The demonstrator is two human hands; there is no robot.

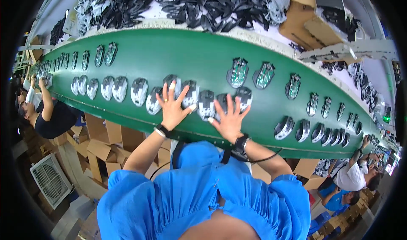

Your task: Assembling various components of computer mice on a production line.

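Both hands reach over a green conveyor belt (186, 49) among computer mouse shells in black and white. My left hand (171, 110) has its fingers spread; their tips rest on or just over a mouse shell (192, 93) and its neighbours. To the right, my right hand (230, 123) is also spread, over a dark mouse shell (221, 101) and another shell (243, 95). Between the hands lies one more mouse shell (206, 102). Neither hand is closed round anything. Farther back on the belt sit mouse bases with green circuit boards (239, 72).
More shells (120, 89) line the belt to the left, others (284, 127) to the right. Black plastic parts (212, 6) are heaped beyond the far edge, beside a cardboard box (309, 23). Co-workers (46, 112) sit at both ends. Open cartons (104, 151) stand below.
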